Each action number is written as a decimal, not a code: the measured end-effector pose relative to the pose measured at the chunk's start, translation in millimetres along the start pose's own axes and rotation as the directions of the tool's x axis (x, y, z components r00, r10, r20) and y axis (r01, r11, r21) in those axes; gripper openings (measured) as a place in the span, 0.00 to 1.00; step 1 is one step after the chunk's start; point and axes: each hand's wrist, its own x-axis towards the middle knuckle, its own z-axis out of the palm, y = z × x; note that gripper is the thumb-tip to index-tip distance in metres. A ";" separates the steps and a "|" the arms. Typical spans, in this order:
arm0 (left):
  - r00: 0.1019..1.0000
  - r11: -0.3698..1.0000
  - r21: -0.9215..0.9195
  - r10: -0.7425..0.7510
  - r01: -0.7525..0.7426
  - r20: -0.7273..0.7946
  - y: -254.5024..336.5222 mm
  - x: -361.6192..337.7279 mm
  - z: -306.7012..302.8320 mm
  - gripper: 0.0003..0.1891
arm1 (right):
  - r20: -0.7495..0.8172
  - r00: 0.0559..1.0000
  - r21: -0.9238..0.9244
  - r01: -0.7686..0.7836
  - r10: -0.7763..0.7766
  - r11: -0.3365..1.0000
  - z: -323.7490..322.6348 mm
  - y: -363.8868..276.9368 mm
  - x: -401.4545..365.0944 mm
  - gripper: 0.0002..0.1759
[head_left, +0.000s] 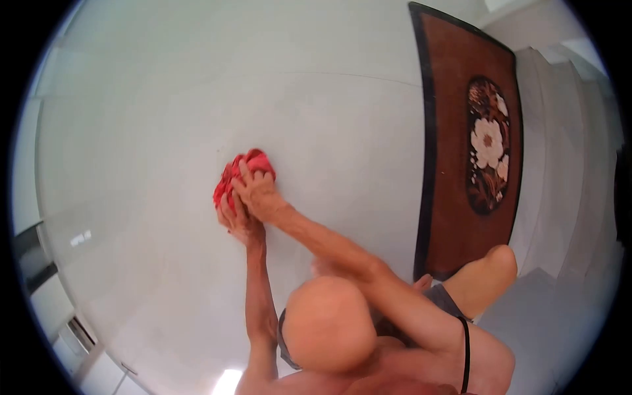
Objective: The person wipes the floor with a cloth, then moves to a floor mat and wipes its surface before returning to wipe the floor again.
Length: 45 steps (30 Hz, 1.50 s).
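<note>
A crumpled red cloth [230, 179] lies bunched on the pale floor [158, 151], left of the view's centre. My right hand [261, 193] presses on its upper right part, fingers curled into the folds. Just below and to the left, my left hand [242, 224] grips the cloth's lower edge with bent fingers. The two hands are close together, and parts of the fingertips are lost in the fabric.
A brown mat [451, 145] with a black border and a flower pattern lies to the right. Grey steps [559, 158] rise beyond it. White cabinets [52, 306] line the left edge. My bent knees are near the bottom.
</note>
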 end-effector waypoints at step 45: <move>0.657 0.590 -0.489 0.752 -0.643 0.044 318.2 28.7 128.3 0.23 | -0.381 0.600 0.337 -0.619 0.704 0.710 -82.0 311.0 -193.5 0.38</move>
